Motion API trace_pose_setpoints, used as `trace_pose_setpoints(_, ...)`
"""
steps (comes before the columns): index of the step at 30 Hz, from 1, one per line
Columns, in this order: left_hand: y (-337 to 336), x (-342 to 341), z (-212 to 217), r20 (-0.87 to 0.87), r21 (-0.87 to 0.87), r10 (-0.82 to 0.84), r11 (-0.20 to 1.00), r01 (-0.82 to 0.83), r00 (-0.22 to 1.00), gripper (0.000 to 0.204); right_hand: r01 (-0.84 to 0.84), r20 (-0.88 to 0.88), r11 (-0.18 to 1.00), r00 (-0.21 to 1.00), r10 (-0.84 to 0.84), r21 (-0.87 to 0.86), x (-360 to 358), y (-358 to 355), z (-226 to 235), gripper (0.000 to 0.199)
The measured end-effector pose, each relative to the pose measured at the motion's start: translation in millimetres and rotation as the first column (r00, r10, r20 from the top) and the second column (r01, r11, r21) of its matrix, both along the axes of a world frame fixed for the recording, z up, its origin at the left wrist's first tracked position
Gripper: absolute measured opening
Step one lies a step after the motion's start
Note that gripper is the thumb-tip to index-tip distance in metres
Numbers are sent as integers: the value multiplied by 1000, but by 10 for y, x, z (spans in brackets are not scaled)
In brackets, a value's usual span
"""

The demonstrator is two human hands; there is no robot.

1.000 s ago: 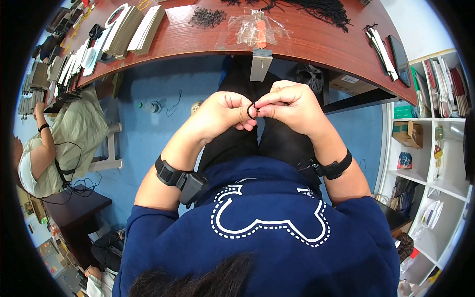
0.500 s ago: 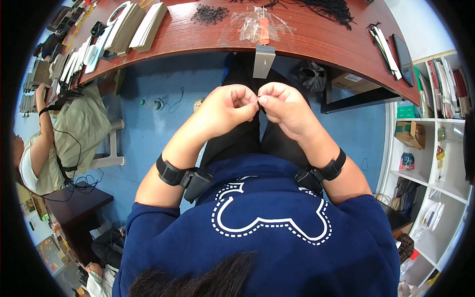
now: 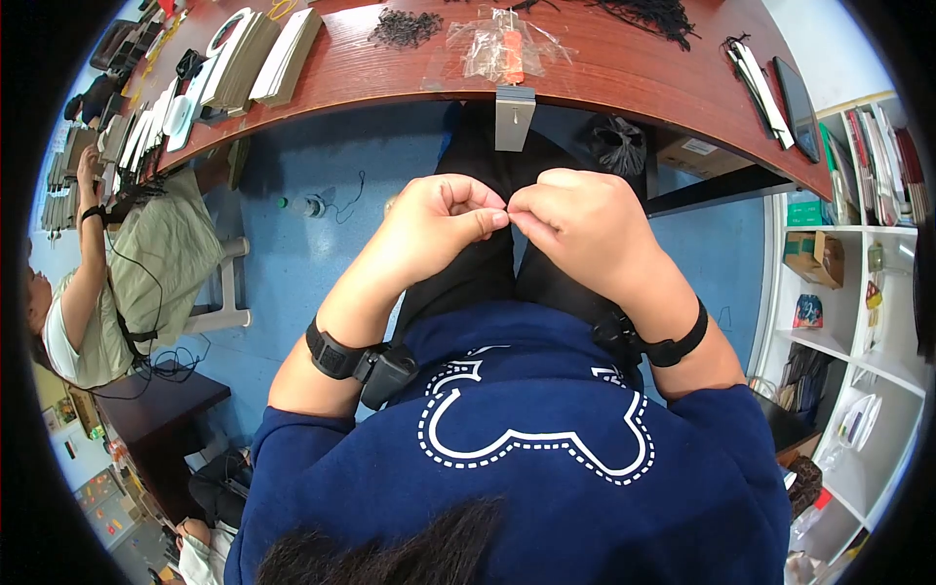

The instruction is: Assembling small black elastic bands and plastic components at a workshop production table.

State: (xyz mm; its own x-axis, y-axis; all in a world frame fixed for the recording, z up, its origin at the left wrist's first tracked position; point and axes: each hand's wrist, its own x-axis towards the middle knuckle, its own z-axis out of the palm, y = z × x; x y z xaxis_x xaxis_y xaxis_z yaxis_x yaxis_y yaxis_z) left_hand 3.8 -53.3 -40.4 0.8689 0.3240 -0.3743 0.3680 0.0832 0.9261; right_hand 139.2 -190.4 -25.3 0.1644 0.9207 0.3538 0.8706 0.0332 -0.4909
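Both hands meet over my black-trousered lap, just short of the table edge. My left hand (image 3: 444, 224) is closed in a pinch, thumb against forefinger. My right hand (image 3: 590, 229) pinches too, its back turned up and its fingertips touching those of the left. Whatever sits between the fingertips is too small and too covered to make out. Just beyond them, a grey metal block (image 3: 514, 122) hangs at the table edge. Behind it lies crumpled clear plastic (image 3: 485, 54) with an orange piece (image 3: 513, 60). A pile of small black bits (image 3: 405, 28) is farther back.
Stacked white cards (image 3: 288, 58) stand left on the red-brown table (image 3: 380, 73); black cords (image 3: 653, 21) lie at the back. White strips (image 3: 760, 93) and a dark tablet-like device (image 3: 795, 107) are right. A co-worker (image 3: 78, 312) sits left. White shelves (image 3: 829, 336) stand right.
My right hand has rolled over, so its back now faces up, and its wrist has shifted right. The tiny dark bit glimpsed between the fingertips is now hidden. My left hand has barely moved.
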Motion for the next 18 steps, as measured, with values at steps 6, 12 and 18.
trace_pose_setpoints(6,3,2,-53,68,-42,-16,999,19,998,11,15,-182,999,983,-21,-37,14,-15,29,13)
trace_pose_setpoints(12,-36,2,-40,166,-71,10,997,2,986,8,41,-701,973,687,-191,-226,28,-36,-121,18)
trace_pose_setpoints(18,-68,9,131,114,425,-40,905,-12,993,6,67,-754,993,647,-116,-95,6,-17,-209,14)
